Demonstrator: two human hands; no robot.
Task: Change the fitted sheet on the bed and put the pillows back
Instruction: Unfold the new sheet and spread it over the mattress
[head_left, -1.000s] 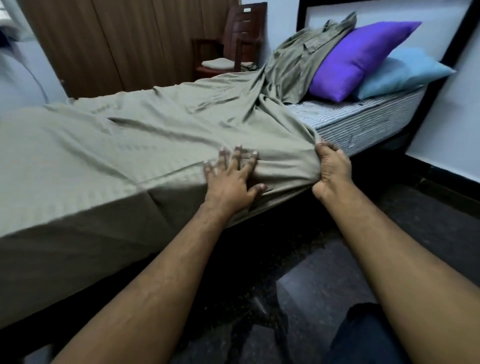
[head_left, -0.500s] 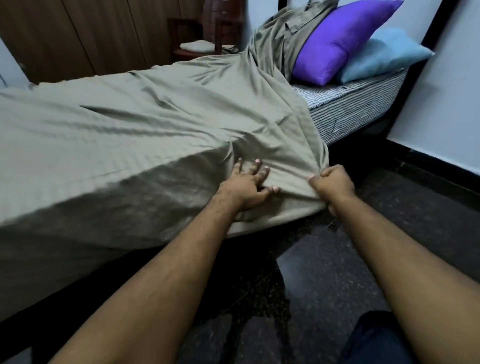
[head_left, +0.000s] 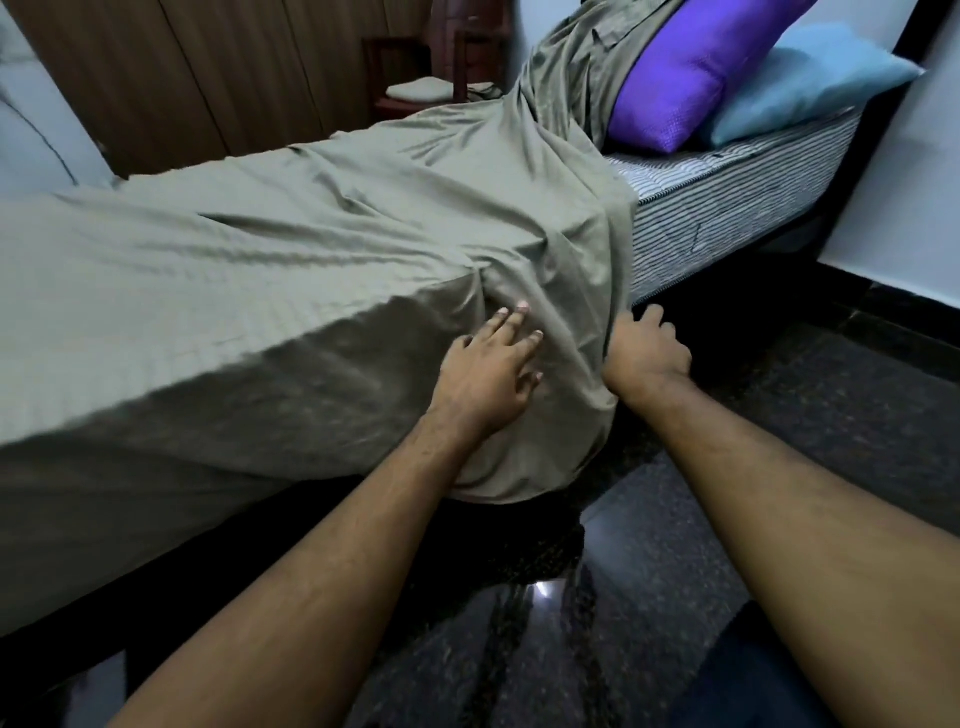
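Note:
An olive-green fitted sheet (head_left: 291, 249) covers most of the bed and hangs down its near side. My left hand (head_left: 488, 374) lies flat on the hanging cloth, fingers spread. To its right, my right hand (head_left: 647, 351) is closed on the sheet's loose edge. The striped bare mattress (head_left: 727, 208) shows at the head end. A purple pillow (head_left: 691, 78) and a light blue pillow (head_left: 810, 83) lean there against the headboard, with bunched sheet beside them.
Dark polished floor (head_left: 779, 441) runs along the bed's near side. A wooden chair (head_left: 431, 78) with a cushion stands beyond the bed by brown wardrobe doors (head_left: 208, 67). A white wall (head_left: 909, 182) closes the right side.
Both hands slid lower down the bed's side with the sheet. The cloth's edge now hangs further toward the floor, and the view has tipped downward.

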